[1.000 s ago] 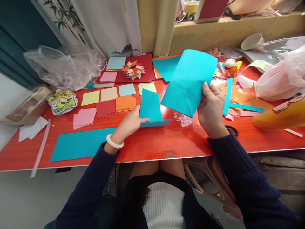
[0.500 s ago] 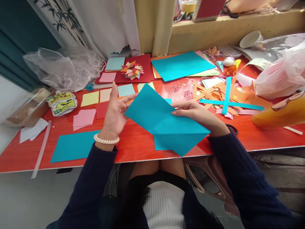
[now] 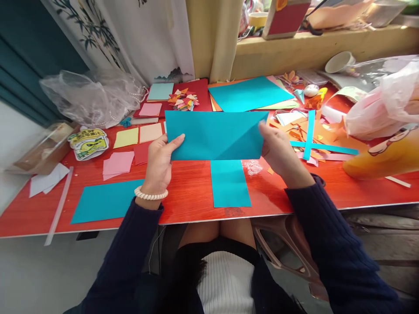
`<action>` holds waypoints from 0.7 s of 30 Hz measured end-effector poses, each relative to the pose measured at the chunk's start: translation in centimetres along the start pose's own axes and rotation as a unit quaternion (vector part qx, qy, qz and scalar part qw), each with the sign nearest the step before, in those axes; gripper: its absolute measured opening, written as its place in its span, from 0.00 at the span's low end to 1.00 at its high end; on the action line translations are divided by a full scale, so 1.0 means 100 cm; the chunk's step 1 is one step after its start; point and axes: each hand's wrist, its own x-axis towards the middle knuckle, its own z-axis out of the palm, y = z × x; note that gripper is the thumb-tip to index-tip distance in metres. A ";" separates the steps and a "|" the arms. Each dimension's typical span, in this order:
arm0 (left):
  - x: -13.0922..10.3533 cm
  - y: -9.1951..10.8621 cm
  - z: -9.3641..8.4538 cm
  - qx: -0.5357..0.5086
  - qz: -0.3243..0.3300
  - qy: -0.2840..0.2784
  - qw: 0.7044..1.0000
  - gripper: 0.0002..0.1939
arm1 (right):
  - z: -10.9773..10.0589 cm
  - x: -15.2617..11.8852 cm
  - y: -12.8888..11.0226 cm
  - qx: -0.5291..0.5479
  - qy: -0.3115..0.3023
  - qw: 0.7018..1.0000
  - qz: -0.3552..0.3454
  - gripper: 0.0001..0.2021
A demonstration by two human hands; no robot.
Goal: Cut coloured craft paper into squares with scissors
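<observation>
A wide rectangular sheet of blue paper is held up level over the table between both hands. My left hand grips its left end, thumb on the front and fingers behind. At the other end, my right hand pinches the edge, with some fingers hidden or slightly blurred. Below the raised sheet, a smaller blue paper piece lies on the red table near the front edge. To the left of my left hand lies another blue sheet, partly covered by my forearm.
Pink paper squares and a yellow square lie left. Behind are a pile of folded paper pieces and a larger blue sheet. Orange scraps with crossed blue strips and an orange bottle-like object are right.
The blue sheet has turned from a slanted, creased position to a level one. My left hand has closed from spread fingers onto its left end; my right hand has shifted to its right end.
</observation>
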 end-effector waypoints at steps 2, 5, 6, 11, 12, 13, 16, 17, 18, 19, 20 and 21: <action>0.000 0.001 0.000 0.011 -0.022 -0.010 1.000 0.19 | 0.002 0.000 0.005 0.032 0.011 0.999 -0.017 0.19; 0.000 0.003 0.000 0.014 -0.031 0.002 0.999 0.19 | 0.004 -0.001 0.007 0.046 0.009 0.999 -0.015 0.13; -0.001 0.003 0.000 0.013 -0.029 0.009 0.999 0.19 | 0.004 -0.001 0.007 0.043 0.009 0.999 -0.013 0.12; -0.002 0.002 0.002 0.017 -0.027 0.016 0.999 0.19 | 0.006 -0.002 0.003 0.022 0.044 0.998 -0.045 0.11; -0.003 0.002 0.003 0.016 -0.024 0.018 0.999 0.18 | 0.007 -0.002 0.003 0.016 0.051 0.997 -0.053 0.11; -0.003 0.002 0.004 0.014 -0.018 0.022 0.999 0.18 | 0.007 -0.002 0.003 0.011 0.058 0.997 -0.057 0.11; -0.003 0.001 0.005 0.012 0.009 0.030 0.999 0.16 | 0.008 -0.003 0.003 0.008 0.067 0.996 -0.060 0.12; -0.003 0.001 0.005 0.012 0.017 0.032 0.999 0.16 | 0.008 -0.004 0.003 0.011 0.067 0.996 -0.061 0.12; -0.003 0.000 0.005 0.012 0.022 0.033 0.999 0.15 | 0.008 -0.004 0.002 0.014 0.067 0.996 -0.064 0.12; -0.003 0.000 0.005 0.012 0.024 0.034 0.999 0.15 | 0.008 -0.004 0.002 0.016 0.067 0.995 -0.068 0.12; -0.003 0.000 0.005 0.013 0.024 0.035 0.999 0.15 | 0.008 -0.004 0.002 0.016 0.068 0.995 -0.070 0.12; -0.003 -0.001 0.005 0.014 0.023 0.034 0.999 0.14 | 0.008 -0.005 0.002 0.014 0.070 0.995 -0.073 0.12</action>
